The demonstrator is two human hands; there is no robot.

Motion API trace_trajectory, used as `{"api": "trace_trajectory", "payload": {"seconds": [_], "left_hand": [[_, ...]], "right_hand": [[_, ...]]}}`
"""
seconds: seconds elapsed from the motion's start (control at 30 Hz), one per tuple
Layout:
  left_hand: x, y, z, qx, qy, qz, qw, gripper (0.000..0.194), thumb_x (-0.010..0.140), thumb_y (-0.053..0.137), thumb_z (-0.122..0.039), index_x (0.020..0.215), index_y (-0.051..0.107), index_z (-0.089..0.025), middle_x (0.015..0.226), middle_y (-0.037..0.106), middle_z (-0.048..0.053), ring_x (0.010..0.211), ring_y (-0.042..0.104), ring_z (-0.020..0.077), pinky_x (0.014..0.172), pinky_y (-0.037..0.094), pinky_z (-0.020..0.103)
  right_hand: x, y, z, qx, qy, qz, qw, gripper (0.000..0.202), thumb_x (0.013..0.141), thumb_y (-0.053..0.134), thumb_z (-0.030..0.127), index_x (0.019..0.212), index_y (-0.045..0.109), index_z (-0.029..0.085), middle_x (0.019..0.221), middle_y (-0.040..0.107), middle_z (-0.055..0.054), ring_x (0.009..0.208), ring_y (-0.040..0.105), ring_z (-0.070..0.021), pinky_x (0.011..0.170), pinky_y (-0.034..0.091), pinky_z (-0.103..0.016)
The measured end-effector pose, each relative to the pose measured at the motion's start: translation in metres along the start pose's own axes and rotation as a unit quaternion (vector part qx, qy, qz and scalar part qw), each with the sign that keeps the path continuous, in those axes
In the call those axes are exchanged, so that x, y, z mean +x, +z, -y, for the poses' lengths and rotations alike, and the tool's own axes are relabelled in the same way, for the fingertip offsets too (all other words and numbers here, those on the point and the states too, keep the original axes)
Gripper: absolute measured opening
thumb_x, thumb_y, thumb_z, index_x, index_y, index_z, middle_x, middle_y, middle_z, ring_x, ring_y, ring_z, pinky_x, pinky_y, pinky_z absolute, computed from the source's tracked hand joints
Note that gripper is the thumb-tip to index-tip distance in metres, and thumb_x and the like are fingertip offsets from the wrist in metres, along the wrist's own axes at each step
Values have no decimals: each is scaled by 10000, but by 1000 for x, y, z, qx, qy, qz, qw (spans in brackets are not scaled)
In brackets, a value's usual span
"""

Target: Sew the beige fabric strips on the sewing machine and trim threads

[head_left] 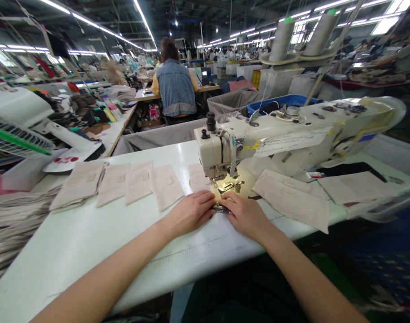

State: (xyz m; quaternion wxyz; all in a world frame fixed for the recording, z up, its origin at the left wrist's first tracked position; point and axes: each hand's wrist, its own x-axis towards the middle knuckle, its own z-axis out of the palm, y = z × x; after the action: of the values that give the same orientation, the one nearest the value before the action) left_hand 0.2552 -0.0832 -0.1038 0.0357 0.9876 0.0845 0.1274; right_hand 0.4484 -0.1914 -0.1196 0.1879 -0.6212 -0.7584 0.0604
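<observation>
A white sewing machine (292,130) stands on a pale table (191,251), its needle area lit by a lamp. Just in front of the presser foot, my left hand (194,211) has its fingers drawn together at the metal plate. From the right, my right hand (243,213) meets it there, fingers bent and pressed together. Whatever lies under the fingertips is too small or hidden to name. One beige fabric piece (198,177) lies behind my left hand, partly hidden by the machine head. Another beige piece (292,197) lies right of my right hand.
Several beige pieces (166,186) lie in a row on the left, beside a thicker pile (79,184). A tall fabric stack (16,229) is at the left edge. Thread cones (281,41) stand above the machine. A person (176,85) sits ahead, facing away.
</observation>
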Motion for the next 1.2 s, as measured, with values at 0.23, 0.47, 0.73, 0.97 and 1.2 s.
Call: {"api": "trace_trajectory", "payload": {"seconds": [0.23, 0.47, 0.73, 0.97, 1.2], "left_hand": [[6, 1, 14, -5, -12, 7, 1000, 294, 1030, 426, -280, 1166, 636, -125, 1162, 664, 124, 1096, 630, 245, 971, 547, 387], [11, 1, 27, -1, -17, -2, 1000, 317, 1033, 414, -298, 1171, 648, -133, 1194, 665, 119, 1116, 620, 244, 992, 536, 395], [16, -1, 35, -15, -46, -10, 999, 321, 1023, 426, -291, 1201, 658, -159, 1200, 667, 120, 1093, 635, 236, 965, 551, 397], [15, 2, 37, -15, -52, -16, 998, 325, 1027, 423, -296, 1217, 647, -157, 1198, 662, 112, 1107, 630, 235, 981, 545, 387], [13, 4, 34, -7, -63, -27, 998, 333, 1023, 417, -273, 1247, 637, -159, 1229, 648, 121, 1154, 617, 237, 1011, 535, 396]], "right_hand": [[-2, 0, 0, -9, 9, 1, 1000, 309, 913, 556, 142, 1189, 672, 216, 1247, 637, -55, 971, 655, -196, 799, 514, -294], [-8, -2, 0, -14, 15, 2, 1000, 319, 896, 563, 130, 1185, 670, 212, 1201, 642, -48, 934, 662, -195, 752, 518, -296], [-25, -14, -10, -18, 50, -51, 997, 347, 853, 535, 69, 1127, 687, 218, 1173, 658, -60, 916, 678, -199, 736, 530, -295], [-59, -40, -38, -54, 166, -174, 969, 259, 907, 512, 221, 1078, 703, 254, 1146, 696, -40, 903, 697, -218, 701, 545, -317], [-90, -47, -61, -132, 222, -92, 962, 255, 877, 601, 366, 1076, 668, 222, 1145, 686, -40, 828, 706, -224, 620, 524, -333]]}}
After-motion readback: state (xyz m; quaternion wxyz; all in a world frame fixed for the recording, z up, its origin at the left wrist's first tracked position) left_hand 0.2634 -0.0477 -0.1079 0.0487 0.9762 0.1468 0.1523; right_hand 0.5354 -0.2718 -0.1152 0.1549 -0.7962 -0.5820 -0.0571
